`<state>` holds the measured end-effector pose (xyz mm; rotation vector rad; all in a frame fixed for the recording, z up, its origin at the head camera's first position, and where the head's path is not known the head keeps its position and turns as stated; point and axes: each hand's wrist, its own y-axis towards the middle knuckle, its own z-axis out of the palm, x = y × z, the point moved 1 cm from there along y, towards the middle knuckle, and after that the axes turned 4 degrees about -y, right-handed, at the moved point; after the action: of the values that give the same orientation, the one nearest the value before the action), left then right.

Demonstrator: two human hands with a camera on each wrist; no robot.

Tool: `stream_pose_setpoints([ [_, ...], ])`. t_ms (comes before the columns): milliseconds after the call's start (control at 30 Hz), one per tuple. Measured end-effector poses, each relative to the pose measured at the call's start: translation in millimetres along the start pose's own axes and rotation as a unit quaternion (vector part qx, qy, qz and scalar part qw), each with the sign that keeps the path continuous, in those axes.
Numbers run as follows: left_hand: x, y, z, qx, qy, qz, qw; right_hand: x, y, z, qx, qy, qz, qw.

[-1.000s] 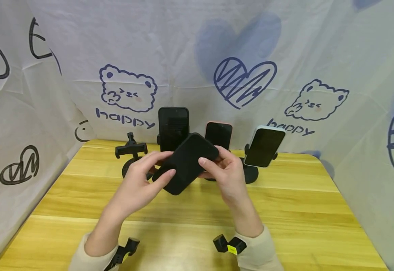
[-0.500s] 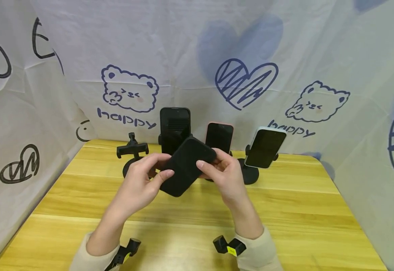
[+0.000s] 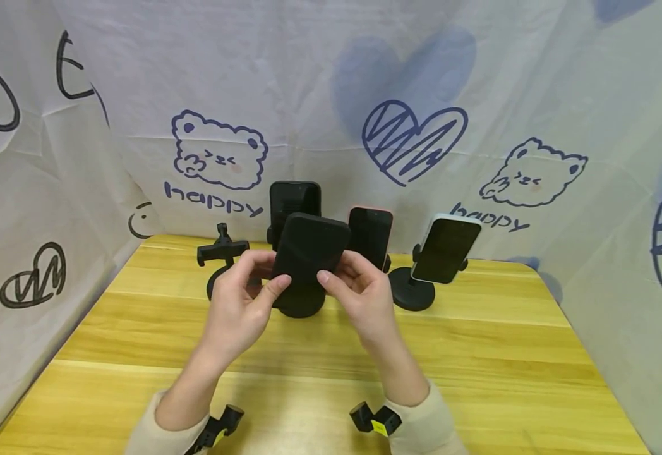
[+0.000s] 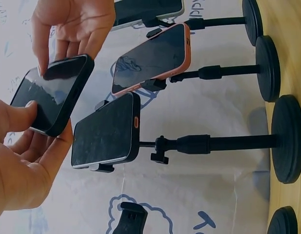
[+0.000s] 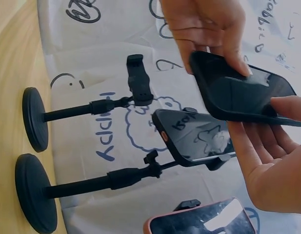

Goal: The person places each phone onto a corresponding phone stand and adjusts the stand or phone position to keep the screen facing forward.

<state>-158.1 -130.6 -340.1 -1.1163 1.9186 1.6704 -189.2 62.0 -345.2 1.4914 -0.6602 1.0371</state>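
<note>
Between both hands is a black smartphone (image 3: 311, 246), raised in front of the stands with its dark screen toward the head camera. My left hand (image 3: 244, 303) grips its left edge, thumb on the screen and fingers behind. On the opposite edge my right hand (image 3: 363, 297) holds it the same way. In the left wrist view the held smartphone (image 4: 55, 92) hangs apart from the mounted black phone (image 4: 109, 131). An unloaded phone stand (image 3: 222, 253) is nearest my left hand. A pink-edged phone (image 3: 372, 230) sits in a stand behind my right hand.
To the right a white-edged phone (image 3: 446, 249) leans in its stand, whose round black base (image 3: 413, 291) rests on the wooden table (image 3: 331, 392). A printed cloth (image 3: 319, 82) hangs behind and at both sides.
The smartphone has turned from a strong diagonal tilt to nearly upright between the hands. My right hand has shifted left, and the left hand slightly right.
</note>
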Motion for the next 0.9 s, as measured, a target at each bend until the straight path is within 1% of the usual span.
stream_pose_setpoints([
  [133, -0.8, -0.3, 1.8, -0.011, -0.016, -0.009, 0.9998, -4.4, -0.9, 4.5, 0.001, -0.037, -0.016, 0.9992],
  [300, -0.3, 0.1, 1.7, -0.011, -0.027, -0.021, 0.9994, -6.6, -1.4, 7.7, -0.003, -0.065, -0.028, 0.9975],
  [467, 2.2, 0.4, -1.1, 0.0, -0.019, -0.026, 0.9995, -7.7, -0.7, 8.0, 0.0, -0.074, -0.028, 0.9969],
  [633, 4.7, 1.9, -5.4, 0.008, -0.005, -0.011, 0.9999, -8.2, 1.4, 8.5, 0.008, -0.071, -0.028, 0.997],
  [733, 5.0, 3.3, -8.3, 0.014, 0.001, -0.007, 0.9999, -7.2, 2.4, 9.9, 0.011, -0.065, -0.021, 0.9976],
  [900, 6.7, 4.6, -17.9, 0.027, 0.013, 0.001, 0.9996, -8.1, 4.0, 16.6, 0.005, -0.057, -0.006, 0.9984],
])
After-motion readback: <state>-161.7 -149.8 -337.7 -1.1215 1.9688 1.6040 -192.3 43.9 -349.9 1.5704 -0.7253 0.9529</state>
